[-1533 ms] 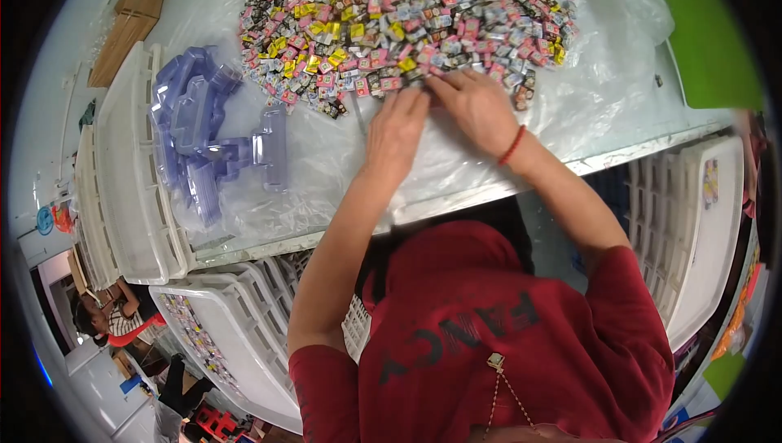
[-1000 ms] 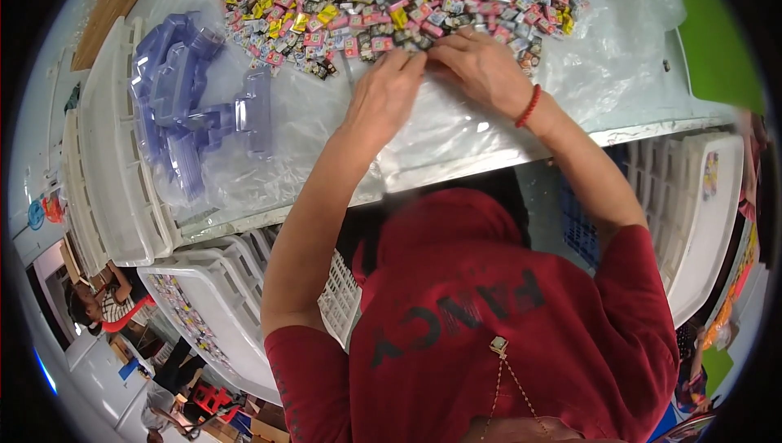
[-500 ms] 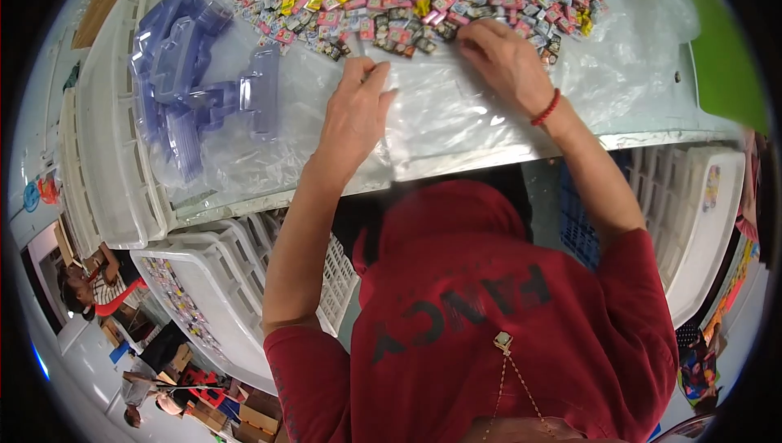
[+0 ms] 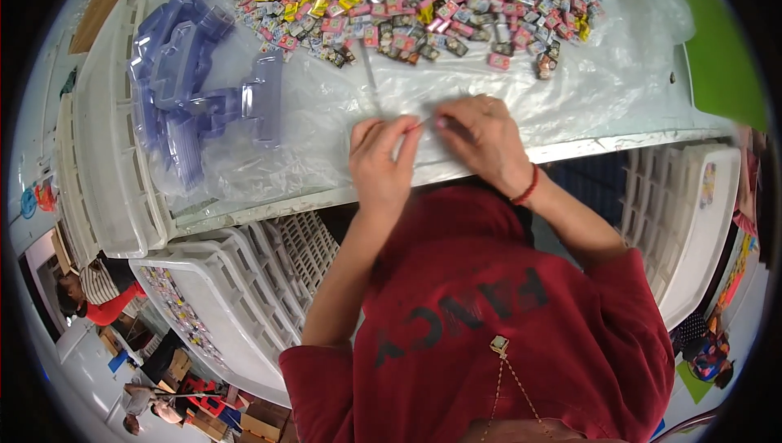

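A broad pile of small wrapped pieces (image 4: 391, 11), pink, yellow, black and white, lies on clear plastic sheeting (image 4: 586, 93) at the far side of the table. Nearer to me, by the table's front edge, my left hand (image 4: 381, 162) is closed with thumb and forefinger pinched. Whatever lies between these fingertips is too small to make out. Facing it, my right hand (image 4: 489, 142) has its fingers curled in, a red bead bracelet on the wrist. A speck of pink shows at its blurred fingertips; its kind is unclear. The fingertips of both hands are close together.
Bluish clear plastic trays (image 4: 183, 68) are heaped on the table's left. White plastic crates (image 4: 114, 133) stand at the left edge, with more crates (image 4: 220, 304) below and others (image 4: 684, 223) at the right. A green surface (image 4: 721, 68) borders the right. Other people (image 4: 98, 288) are in the background.
Both hands have drawn back from the pile toward the table's front edge and come closer together. A few small pieces now lie apart at the pile's near right edge.
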A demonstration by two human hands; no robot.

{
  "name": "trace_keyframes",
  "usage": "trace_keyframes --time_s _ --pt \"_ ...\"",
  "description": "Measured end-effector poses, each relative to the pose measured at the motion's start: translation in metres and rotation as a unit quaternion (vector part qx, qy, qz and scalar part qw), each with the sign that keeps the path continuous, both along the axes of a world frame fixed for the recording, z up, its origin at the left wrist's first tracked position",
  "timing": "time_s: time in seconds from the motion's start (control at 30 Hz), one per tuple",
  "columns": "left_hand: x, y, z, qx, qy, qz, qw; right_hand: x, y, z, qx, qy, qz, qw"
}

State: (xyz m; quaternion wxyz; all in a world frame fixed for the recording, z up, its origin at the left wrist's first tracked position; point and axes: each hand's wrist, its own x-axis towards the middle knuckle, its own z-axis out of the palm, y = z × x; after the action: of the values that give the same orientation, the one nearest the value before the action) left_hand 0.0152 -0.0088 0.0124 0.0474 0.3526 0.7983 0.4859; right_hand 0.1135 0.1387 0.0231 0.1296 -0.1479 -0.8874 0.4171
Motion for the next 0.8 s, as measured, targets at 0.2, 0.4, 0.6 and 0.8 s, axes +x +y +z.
trace_keyframes --time_s 0.2,0.4,0.6,0.8 --pt "0.011 0.004 -0.017 -0.021 0.164 0.055 0.985 -0.006 -0.016 -0.018 0.138 0.081 -0.044 0.986" --pt "0.007 -0.005 -0.013 -0.050 0.123 -0.007 0.991 -0.005 -0.019 -0.019 0.156 0.083 -0.069 0.982" --pt "0.003 -0.013 -0.020 -0.025 0.173 -0.057 0.983 -0.007 -0.019 -0.021 0.150 0.082 -0.071 0.983" --pt "0.002 -0.026 -0.017 -0.030 0.051 -0.062 0.996 -0.006 -0.028 -0.022 0.148 0.104 -0.068 0.981"
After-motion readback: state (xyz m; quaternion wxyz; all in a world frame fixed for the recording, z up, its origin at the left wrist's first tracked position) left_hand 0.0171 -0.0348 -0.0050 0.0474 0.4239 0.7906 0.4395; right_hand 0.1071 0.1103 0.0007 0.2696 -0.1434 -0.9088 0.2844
